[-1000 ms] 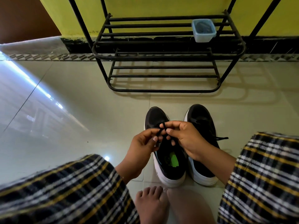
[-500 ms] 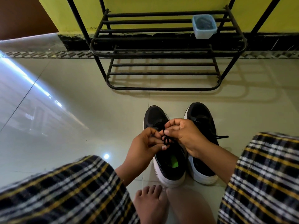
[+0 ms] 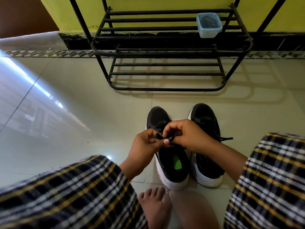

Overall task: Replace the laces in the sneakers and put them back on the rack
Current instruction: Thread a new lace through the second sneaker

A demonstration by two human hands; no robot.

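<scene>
Two black sneakers with white soles stand side by side on the floor, toes toward the rack. Over the left sneaker [image 3: 171,164], which shows a green insole, both hands meet. My left hand [image 3: 145,146] pinches the black lace [image 3: 166,138] from the left, thumb on top. My right hand [image 3: 186,134] pinches the same lace from the right with curled fingers. The right sneaker [image 3: 206,123] is laced, and a lace end [image 3: 226,138] sticks out to its right. The black metal shoe rack [image 3: 165,53] stands against the yellow wall beyond the shoes.
A small pale blue plastic tub [image 3: 208,25] sits on the rack's upper shelf at the right. My bare feet [image 3: 155,207] lie just behind the sneakers, with checked fabric over both knees. Glossy floor tiles [image 3: 74,113] stretch to the left.
Both hands have drawn back toward me along the left sneaker, from near its toe to its tongue. They have stayed together on the lace, which now shows bunched between the fingers.
</scene>
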